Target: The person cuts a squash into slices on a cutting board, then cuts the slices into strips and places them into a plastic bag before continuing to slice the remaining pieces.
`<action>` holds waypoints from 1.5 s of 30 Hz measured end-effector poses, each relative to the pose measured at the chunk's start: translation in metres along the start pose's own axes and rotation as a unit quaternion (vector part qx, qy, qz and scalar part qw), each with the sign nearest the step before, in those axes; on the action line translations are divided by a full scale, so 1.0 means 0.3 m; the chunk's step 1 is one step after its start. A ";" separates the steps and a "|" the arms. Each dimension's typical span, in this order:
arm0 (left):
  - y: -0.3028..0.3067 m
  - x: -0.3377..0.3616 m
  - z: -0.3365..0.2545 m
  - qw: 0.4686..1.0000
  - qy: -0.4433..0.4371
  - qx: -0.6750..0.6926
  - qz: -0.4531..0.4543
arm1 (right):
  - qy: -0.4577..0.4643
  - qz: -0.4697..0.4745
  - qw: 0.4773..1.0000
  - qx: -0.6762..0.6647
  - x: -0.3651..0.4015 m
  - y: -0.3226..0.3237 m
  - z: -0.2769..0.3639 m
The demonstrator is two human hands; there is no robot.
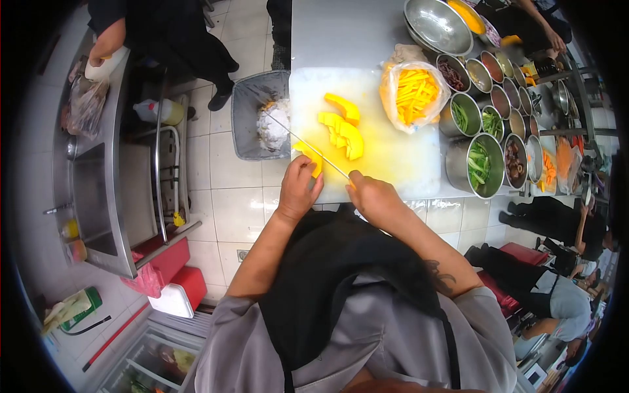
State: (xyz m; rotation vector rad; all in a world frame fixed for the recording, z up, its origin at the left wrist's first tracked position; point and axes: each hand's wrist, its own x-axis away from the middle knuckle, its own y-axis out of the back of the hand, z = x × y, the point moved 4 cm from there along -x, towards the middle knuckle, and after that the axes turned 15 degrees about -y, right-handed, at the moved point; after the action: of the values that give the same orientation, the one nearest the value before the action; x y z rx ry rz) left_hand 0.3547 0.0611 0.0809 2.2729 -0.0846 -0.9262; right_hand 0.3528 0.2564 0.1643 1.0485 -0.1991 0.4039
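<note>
My right hand is closed round the handle of a long knife, whose blade slants up and left. Its tip reaches past the board's left edge, over a grey bin. A yellow pumpkin piece is held in the fingers of my left hand, with the blade lying against it. Just beyond, several cut pumpkin wedges rest on a white cutting board stained yellow. At the board's far right, an open plastic bag holds pumpkin strips.
The grey bin with scraps stands on the floor left of the table. Several metal pots of cut vegetables line the right, with large metal bowls behind. A person stands at the left counter; other people are on the right.
</note>
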 end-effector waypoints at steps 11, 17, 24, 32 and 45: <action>0.002 -0.001 0.010 1.000 0.007 0.020 -0.001 | -0.041 0.029 0.998 0.023 -0.006 -0.019 0.018; 0.004 -0.003 0.014 1.000 0.011 0.018 -0.006 | -0.054 0.043 0.997 0.022 -0.020 -0.035 0.009; 0.002 0.000 0.016 1.000 0.014 0.024 -0.002 | -0.042 0.025 0.999 -0.017 -0.126 -0.151 -0.022; 0.008 0.004 0.007 0.999 0.003 0.026 -0.018 | -0.058 0.065 0.993 -0.076 -0.131 -0.087 -0.039; 0.000 0.014 0.004 1.000 -0.002 0.015 -0.024 | -0.044 0.040 0.998 -0.028 0.001 -0.025 0.011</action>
State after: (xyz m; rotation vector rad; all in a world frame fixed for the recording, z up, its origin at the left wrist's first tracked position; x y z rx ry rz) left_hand 0.3569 0.0592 0.0777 2.3092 -0.0457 -0.9608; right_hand 0.3563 0.2504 0.1599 1.0061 -0.3293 0.4220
